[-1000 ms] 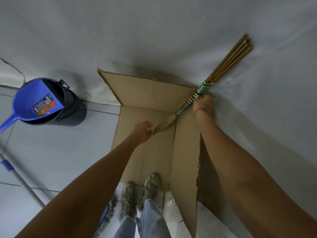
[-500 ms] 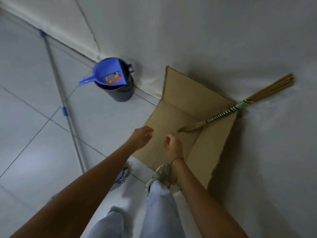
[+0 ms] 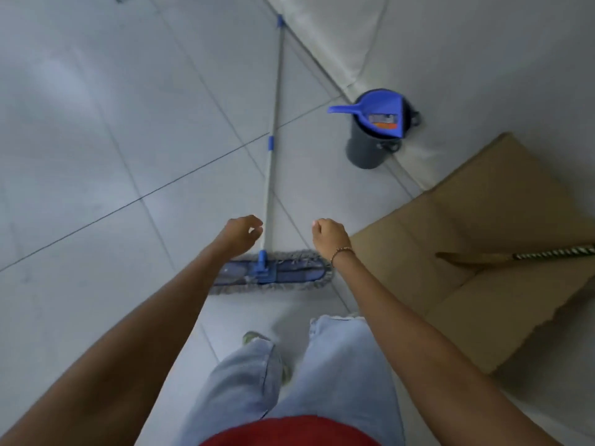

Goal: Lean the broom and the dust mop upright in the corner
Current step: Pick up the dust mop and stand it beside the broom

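Observation:
The dust mop lies flat on the tiled floor: its blue and grey fringed head (image 3: 283,274) is in front of my feet, and its long metal pole (image 3: 273,136) runs away toward the wall. My left hand (image 3: 240,235) hovers just left of the pole, fingers curled and apart, holding nothing. My right hand (image 3: 328,238) hangs to the right of the pole, loosely curled and empty. The broom (image 3: 521,256), with its green-and-white wrapped handle, rests over the cardboard at the right edge; its upper part is cut off by the frame.
A flattened cardboard box (image 3: 476,239) lies against the wall on the right. A dark bucket (image 3: 370,146) with a blue dustpan (image 3: 375,112) on top stands by the baseboard. My legs in jeans are at the bottom.
Both hands let go of the broom, which stays leaning in the corner over the cardboard. My view swung left, and both hands now hover over the dust mop's pole.

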Available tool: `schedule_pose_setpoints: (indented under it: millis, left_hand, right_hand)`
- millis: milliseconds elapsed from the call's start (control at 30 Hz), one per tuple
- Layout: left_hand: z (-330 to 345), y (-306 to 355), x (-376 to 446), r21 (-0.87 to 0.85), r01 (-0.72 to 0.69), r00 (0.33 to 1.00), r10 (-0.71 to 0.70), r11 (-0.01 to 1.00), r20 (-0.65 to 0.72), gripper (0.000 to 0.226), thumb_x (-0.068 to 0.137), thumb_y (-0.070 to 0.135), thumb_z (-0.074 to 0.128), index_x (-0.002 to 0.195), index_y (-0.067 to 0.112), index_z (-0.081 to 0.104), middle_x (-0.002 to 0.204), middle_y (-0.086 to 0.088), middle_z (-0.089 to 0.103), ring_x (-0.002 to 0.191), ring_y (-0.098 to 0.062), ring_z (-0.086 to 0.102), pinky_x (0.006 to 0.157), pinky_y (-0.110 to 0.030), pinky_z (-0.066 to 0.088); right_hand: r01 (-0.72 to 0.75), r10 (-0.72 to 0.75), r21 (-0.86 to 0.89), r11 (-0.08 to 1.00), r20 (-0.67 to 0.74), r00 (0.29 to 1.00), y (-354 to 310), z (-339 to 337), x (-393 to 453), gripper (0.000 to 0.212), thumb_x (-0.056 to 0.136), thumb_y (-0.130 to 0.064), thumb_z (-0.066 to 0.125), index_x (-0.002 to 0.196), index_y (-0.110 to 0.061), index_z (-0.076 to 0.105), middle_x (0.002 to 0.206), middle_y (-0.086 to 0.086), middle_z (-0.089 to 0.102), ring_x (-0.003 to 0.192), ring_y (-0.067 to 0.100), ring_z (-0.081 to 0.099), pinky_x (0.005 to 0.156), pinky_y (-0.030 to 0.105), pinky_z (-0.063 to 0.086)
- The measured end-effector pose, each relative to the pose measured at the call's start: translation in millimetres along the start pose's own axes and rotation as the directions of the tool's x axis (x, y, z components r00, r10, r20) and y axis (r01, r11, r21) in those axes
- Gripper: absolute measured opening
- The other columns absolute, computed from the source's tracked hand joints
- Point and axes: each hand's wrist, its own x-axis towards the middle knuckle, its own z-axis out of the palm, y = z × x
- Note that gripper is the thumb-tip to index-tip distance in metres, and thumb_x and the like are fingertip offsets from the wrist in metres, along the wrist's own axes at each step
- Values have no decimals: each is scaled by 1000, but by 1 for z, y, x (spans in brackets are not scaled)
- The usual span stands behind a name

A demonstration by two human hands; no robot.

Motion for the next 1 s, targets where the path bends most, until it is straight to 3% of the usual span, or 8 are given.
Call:
schedule_pose_setpoints:
  millis: [100,233,400,500,600,700,867,1000]
  left_hand:
    - [-26,-68,-31,-11,77,996,-77,997,-40,32,93,16,48,121,3,58,125,-16,63,115,-32,58,100,-32,41]
    - [-47,-141,-63,-42,159,987,-160,986,-33,37,94,18,45,128,4,52,132,-14,59,121,-31,54,104,-33,38]
    - [-76,-200,-67,-26,185,980,-186,982,-75,36,93,15,46,125,0,54,137,-19,53,130,-31,44,112,-33,26]
    - [-99,-222,-57,-5,160,981,-160,987,-106,37,94,14,45,128,0,51,142,-19,46,137,-30,35,118,-34,10]
    - [-128,-252,-33,-29,131,985,-133,991,-112,37,95,16,44,129,2,50,140,-18,49,134,-31,37,116,-36,20]
    - [-156,-290,0,-46,129,983,-133,991,-126,38,94,18,44,129,4,50,136,-18,53,127,-33,44,108,-38,34]
    - [-232,-363,71,108,108,989,-117,988,85,40,93,18,44,132,5,46,139,-16,49,131,-31,41,111,-41,35]
    - [-309,-393,140,213,5,978,-49,977,204,40,94,23,45,130,7,48,137,-16,52,129,-31,45,110,-42,37]
  right_hand:
    - [71,-67,-35,997,108,992,-67,64,-14,37,95,-17,34,64,-5,50,94,28,63,82,33,55,67,34,39]
    - [173,-152,-99,980,195,969,-148,128,-28,34,94,-18,34,64,-6,46,75,21,56,72,31,51,60,32,34]
    - [238,-193,-168,957,245,950,-207,143,-3,35,93,-12,37,77,8,62,89,31,65,84,37,61,72,35,47]
    - [213,-174,-193,958,202,964,-224,140,24,36,93,-13,36,66,0,57,84,28,66,82,35,61,77,34,49]
    - [216,-165,-256,942,205,965,-253,158,59,45,95,-16,32,51,-13,40,77,21,59,74,28,51,80,35,50]
    - [225,-163,-268,937,235,958,-288,197,97,40,95,-16,32,61,-5,50,83,25,63,77,34,58,71,33,48]
    - [136,-59,-260,956,283,957,-368,259,173,33,93,-16,32,66,-6,48,82,22,61,81,34,59,67,31,41]
    - [14,31,-206,979,213,977,-417,259,230,32,93,-17,32,68,-6,50,78,15,54,74,27,51,66,30,40]
